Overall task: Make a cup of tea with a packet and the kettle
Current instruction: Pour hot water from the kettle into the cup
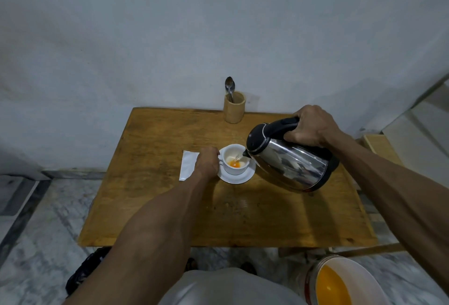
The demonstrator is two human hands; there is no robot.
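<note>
A white cup (237, 168) stands on a white saucer (240, 178) on the wooden table (170, 207). Orange liquid and pale powder show inside the cup. My right hand (311, 126) grips the black handle of a steel kettle (289, 159), tilted so its spout hangs over the cup's rim and a thin stream runs in. At the cup's left side, where its handle lies hidden, my left hand (207, 164) holds it. A white packet (187, 165) lies flat on the table just left of that hand.
A wooden holder (234, 110) with a metal spoon (229, 87) stands at the table's back edge by the wall. A white bucket (349, 280) with orange liquid sits on the floor at the lower right. A black bag (85, 273) lies on the floor at the lower left.
</note>
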